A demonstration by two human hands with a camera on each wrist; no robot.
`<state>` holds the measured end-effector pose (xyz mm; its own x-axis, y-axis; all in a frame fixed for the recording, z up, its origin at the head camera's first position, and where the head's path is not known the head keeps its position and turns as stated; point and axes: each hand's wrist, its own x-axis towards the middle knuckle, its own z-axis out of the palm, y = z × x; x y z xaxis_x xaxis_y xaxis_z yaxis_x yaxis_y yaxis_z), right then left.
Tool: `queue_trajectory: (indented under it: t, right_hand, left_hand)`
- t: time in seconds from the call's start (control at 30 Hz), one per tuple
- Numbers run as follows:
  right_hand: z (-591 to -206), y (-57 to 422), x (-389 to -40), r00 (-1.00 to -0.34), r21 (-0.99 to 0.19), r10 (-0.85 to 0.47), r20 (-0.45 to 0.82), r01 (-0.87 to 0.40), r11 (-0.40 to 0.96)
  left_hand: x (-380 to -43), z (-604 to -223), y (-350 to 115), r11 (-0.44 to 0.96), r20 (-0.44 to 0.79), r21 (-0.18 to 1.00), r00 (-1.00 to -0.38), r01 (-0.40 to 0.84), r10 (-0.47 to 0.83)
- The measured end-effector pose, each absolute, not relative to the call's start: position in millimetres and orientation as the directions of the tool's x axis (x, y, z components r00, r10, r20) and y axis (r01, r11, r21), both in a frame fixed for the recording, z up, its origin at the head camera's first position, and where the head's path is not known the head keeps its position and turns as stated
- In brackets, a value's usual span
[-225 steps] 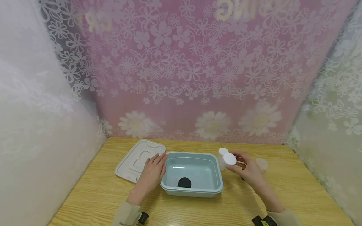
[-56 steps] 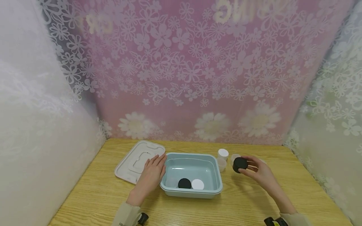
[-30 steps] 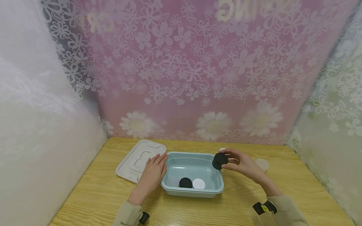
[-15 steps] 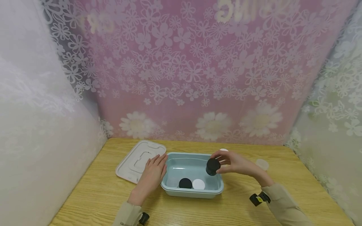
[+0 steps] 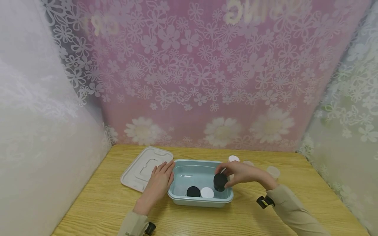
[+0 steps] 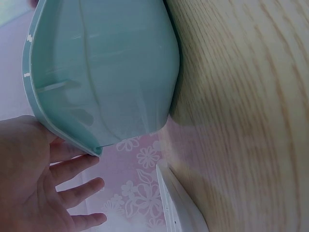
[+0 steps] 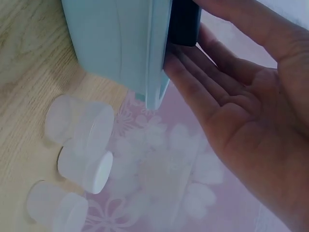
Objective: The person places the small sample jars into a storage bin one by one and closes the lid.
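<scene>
My right hand [image 5: 240,172] pinches a small jar with a black lid [image 5: 220,181] between thumb and fingers, low inside the right end of a light blue plastic box [image 5: 200,202]. In the right wrist view, the box rim [image 7: 157,53] hides part of that jar. Along the front inside of the box stand a black-lidded jar [image 5: 193,191] and a white-lidded jar [image 5: 207,192]. My left hand [image 5: 157,181] rests against the box's left rim. The left wrist view shows its fingers [image 6: 79,193] extended and spread, with the rim [image 6: 63,133] touching them.
A whitish box lid [image 5: 136,170] lies at the left, partly under my left hand. Right of the box, translucent jars stand on the wooden table [image 5: 183,223], among them a white-lidded one [image 5: 234,158] and a clear-lidded one [image 5: 273,172]. A floral curtain [image 5: 189,82] hangs behind.
The white-lidded jar that my right hand held first is now in the box. Since then, that hand has carried a black-lidded jar leftward and down into the box. My left hand stays put.
</scene>
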<state>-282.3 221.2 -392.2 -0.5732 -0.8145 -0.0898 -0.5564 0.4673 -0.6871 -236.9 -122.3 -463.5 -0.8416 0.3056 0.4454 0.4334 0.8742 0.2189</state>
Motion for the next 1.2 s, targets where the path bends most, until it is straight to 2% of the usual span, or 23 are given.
queue_trajectory:
  t: [0.37, 0.77, 0.97, 1.2]
  right_hand:
    - [-392.0, 203.5, -273.3, -0.531, -0.466, -0.842, -0.098, -0.723, 0.510]
    - [-389.0, 189.1, -263.1, -0.568, -0.322, -0.800, -0.195, -0.733, 0.599]
    - [-391.7, 185.2, -260.4, -0.583, -0.334, -0.769, -0.261, -0.693, 0.639]
    - [-393.0, 186.3, -263.6, -0.562, -0.393, -0.793, -0.234, -0.692, 0.606]
  left_hand:
    - [-236.6, -464.3, -122.6, 0.877, 0.445, 0.208, -0.840, 0.433, 0.309]
    - [-236.5, -464.8, -121.5, 0.873, 0.434, 0.220, -0.845, 0.436, 0.312]
    - [-235.8, -465.0, -119.2, 0.868, 0.446, 0.218, -0.837, 0.446, 0.318]
    - [-235.8, -465.8, -119.8, 0.864, 0.465, 0.219, -0.827, 0.452, 0.315]
